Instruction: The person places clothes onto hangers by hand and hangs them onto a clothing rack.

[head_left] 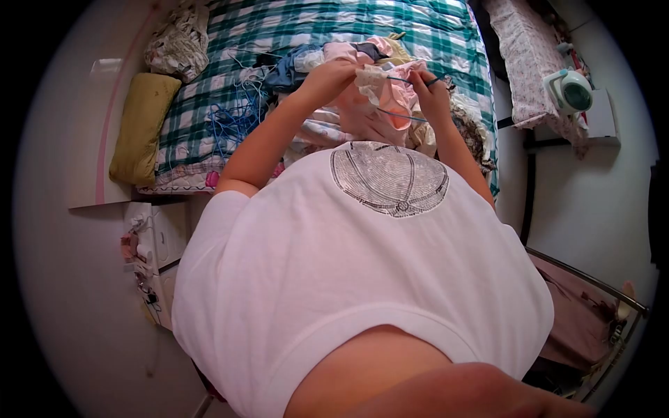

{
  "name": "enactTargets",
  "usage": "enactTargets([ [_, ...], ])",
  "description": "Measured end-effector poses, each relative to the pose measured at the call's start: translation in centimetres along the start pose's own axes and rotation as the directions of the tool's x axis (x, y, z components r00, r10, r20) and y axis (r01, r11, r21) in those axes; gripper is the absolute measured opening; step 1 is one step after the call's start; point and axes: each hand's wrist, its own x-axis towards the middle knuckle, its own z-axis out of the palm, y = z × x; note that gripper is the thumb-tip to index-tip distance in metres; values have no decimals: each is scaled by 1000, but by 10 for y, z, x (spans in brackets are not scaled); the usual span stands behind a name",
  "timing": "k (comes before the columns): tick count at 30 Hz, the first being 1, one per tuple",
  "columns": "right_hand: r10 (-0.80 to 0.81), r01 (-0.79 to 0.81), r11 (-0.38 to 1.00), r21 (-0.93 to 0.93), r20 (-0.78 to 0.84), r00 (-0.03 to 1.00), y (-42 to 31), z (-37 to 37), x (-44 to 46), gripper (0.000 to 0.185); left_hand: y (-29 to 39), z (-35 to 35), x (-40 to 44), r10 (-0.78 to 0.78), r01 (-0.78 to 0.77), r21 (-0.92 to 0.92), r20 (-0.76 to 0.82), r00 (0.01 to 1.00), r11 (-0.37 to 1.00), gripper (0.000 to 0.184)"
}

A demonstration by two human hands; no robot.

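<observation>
Above the bed, my left hand is closed on a pink garment with a pale lacy edge. The fingertips are partly hidden by the cloth. Opposite it, my right hand is closed round a thin blue hanger, whose lines run across the pink cloth. The garment hangs between both hands, over a heap of clothes. Left of my left forearm, a tangle of blue hangers lies on the bed. Blue denim-like cloth is bunched just beyond my left wrist.
A green and white plaid bedcover spreads under the clothes. An olive pillow and crumpled patterned cloth lie at the left. A white and green fan-like device stands at the right, near a metal rail.
</observation>
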Motion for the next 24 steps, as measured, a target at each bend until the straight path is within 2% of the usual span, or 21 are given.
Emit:
enactTargets([
  [1,-6,6,1000,-17,-9,1000,-6,0,0,28,7,-2,2,-63,62,47,20,998,997,22],
  [2,-8,9,998,64,-26,1000,4,5,5,27,14,-6,4,-123,119,95,37,992,988,21],
  [3,-47,48,998,27,-46,998,-1,6,6,27,18,-7,7,-181,172,144,52,982,975,21],
  [5,-121,117,992,-49,-76,990,-17,15,7,28,22,-2,11,-105,108,94,-39,994,990,18],
  [6,-241,228,956,-183,-55,969,-16,19,9,25,28,-3,13,-70,76,71,-86,994,995,17],
  [9,-164,166,985,35,-52,985,-23,31,9,20,36,-17,21,-94,97,130,-27,995,987,16],
  [10,-159,168,985,46,-162,974,-33,33,7,18,32,-18,22,-81,89,96,-87,993,991,14],
  [11,-370,346,928,-137,-249,895,-33,31,6,18,25,-21,23,-70,80,63,-148,987,995,12],
  [13,-748,568,647,-508,-282,600,-32,26,5,20,18,-35,22,-100,104,7,-231,968,995,12],
  [14,-706,643,708,-294,-261,658,-20,33,-3,18,15,-45,21,-138,138,-17,-253,957,990,13],
  [15,-709,646,697,-311,-165,686,-16,35,-8,19,14,-53,19,-178,173,-42,-274,945,984,13],
  [17,-684,651,679,-339,31,729,-8,38,-19,19,4,-60,14,-154,131,-98,-295,943,987,16],
  [18,-612,606,731,-314,92,786,10,39,-18,18,2,-62,12,-145,117,-111,-293,945,987,17],
  [21,-564,554,711,-433,119,817,58,33,-16,17,0,-69,3,-130,107,-96,-292,948,990,17],
  [24,-293,296,926,-233,48,955,71,20,-19,19,-11,-68,-8,-139,126,-65,-299,944,990,17],
])
